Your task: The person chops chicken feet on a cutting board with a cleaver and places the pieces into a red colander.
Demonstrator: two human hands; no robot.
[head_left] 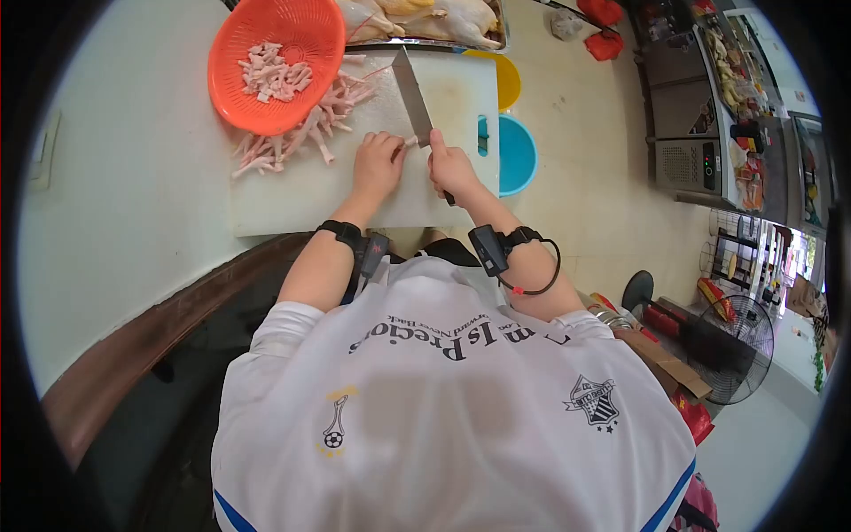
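Observation:
My right hand (454, 168) is wrapped round the handle of a cleaver (411, 96), its broad blade pointing away from me over the white cutting board (297, 202). Low on the board, my left hand (378, 166) has its fingers curled on a chicken foot (410, 142). A short pale end of that foot sticks out towards the blade; the rest is hidden under the fingers. Whole chicken feet (324, 120) lie heaped to the left on the board. Partly over them leans an orange colander (333, 35) with cut pieces of chicken feet (275, 75) inside.
Whole plucked chickens (456, 19) lie in a metal tray beyond the board. To the right, below board level, are a yellow tub (508, 82) and a blue bucket (519, 155). A white wall (115, 160) runs along the left. A fan (731, 350) stands at far right.

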